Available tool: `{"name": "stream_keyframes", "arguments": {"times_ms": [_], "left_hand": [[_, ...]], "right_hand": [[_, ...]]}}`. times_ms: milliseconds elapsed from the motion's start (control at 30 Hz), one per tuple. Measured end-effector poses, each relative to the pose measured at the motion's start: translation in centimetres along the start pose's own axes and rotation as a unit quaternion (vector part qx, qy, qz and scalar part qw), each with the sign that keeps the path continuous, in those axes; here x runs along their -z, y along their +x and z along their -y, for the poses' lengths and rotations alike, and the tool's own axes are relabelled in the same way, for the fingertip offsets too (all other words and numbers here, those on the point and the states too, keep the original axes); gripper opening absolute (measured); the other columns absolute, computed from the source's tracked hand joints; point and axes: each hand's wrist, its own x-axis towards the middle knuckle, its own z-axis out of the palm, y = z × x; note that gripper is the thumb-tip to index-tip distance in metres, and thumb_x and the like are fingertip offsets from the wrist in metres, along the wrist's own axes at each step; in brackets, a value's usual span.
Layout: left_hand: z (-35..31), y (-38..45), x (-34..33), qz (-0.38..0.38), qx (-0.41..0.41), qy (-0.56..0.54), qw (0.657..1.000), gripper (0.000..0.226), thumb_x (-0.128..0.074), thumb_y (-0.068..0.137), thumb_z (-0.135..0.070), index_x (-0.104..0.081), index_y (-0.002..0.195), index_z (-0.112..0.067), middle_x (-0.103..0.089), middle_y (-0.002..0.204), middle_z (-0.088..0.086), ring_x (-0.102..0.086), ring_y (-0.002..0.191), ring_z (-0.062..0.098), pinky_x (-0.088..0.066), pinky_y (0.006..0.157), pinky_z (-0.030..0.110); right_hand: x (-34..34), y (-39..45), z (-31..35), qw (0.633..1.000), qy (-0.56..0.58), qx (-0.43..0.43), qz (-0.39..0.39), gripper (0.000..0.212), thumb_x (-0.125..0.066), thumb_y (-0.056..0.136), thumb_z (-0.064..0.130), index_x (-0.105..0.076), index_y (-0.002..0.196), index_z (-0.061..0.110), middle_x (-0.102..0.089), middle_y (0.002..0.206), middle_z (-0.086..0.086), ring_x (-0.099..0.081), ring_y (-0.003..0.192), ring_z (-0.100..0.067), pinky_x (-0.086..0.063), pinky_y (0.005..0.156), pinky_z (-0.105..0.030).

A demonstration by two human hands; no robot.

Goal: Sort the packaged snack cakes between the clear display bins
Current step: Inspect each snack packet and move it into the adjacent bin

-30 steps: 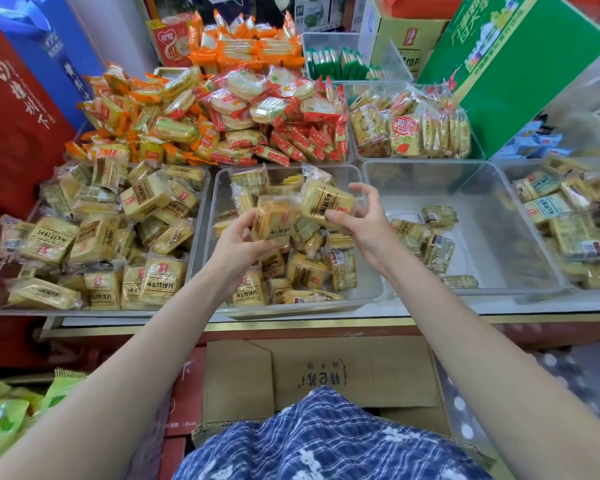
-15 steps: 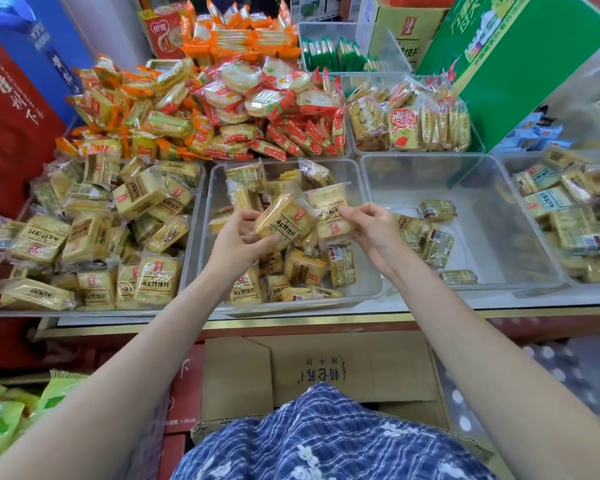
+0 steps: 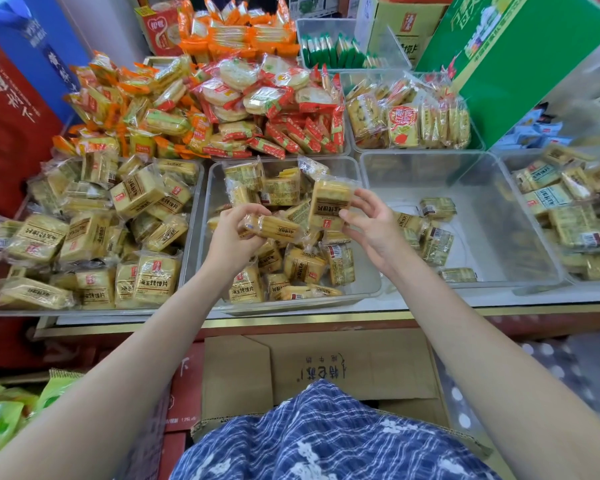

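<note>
Both my hands hover over the middle clear bin (image 3: 371,289), which is partly filled with yellow snack cake packs. My left hand (image 3: 231,237) grips one yellow pack (image 3: 274,228) lying on its side. My right hand (image 3: 371,226) pinches a second yellow pack (image 3: 329,202), held upright just to the right. The left clear bin (image 3: 191,209) is heaped with the same yellow packs. The right clear bin (image 3: 520,237) holds only several packs near its left and front sides.
A far-right bin (image 3: 568,202) holds more yellow packs. Behind stand piles of orange and red snack packs (image 3: 243,109), a bin of cracker packs (image 3: 409,123) and a green carton (image 3: 520,64). A cardboard box (image 3: 326,368) sits below the counter edge.
The two packs, held close together before, have drawn apart. My left hand has turned its pack onto its side and lowered it. My right hand has lifted its pack upright.
</note>
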Motion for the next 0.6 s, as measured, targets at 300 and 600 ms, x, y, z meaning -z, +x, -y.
{"name": "stream_keyframes", "arguments": {"times_ms": [300, 600], "left_hand": [[0.03, 0.21, -0.12, -0.048, 0.066, -0.03, 0.996, 0.035, -0.074, 0.08, -0.018, -0.053, 0.107, -0.021, -0.059, 0.1, 0.004, -0.059, 0.089, 0.016, -0.054, 0.074, 0.027], [-0.14, 0.29, -0.35, -0.018, 0.032, -0.034, 0.999, 0.04, -0.069, 0.081, 0.0, -0.055, 0.09, -0.036, -0.059, 0.122, 0.008, -0.057, 0.111, 0.021, -0.053, 0.09, 0.042]], "right_hand": [[0.19, -0.17, 0.33, 1.0, -0.021, -0.004, 0.01, 0.026, -0.056, 0.088, -0.006, -0.058, 0.104, 0.015, -0.062, 0.106, -0.003, -0.063, 0.093, -0.02, -0.056, 0.076, -0.031], [0.17, -0.41, -0.09, 0.988, -0.116, 0.004, 0.098, 0.034, -0.052, 0.084, -0.016, -0.057, 0.1, 0.014, -0.066, 0.106, -0.005, -0.059, 0.109, -0.024, -0.05, 0.093, -0.036]]}}
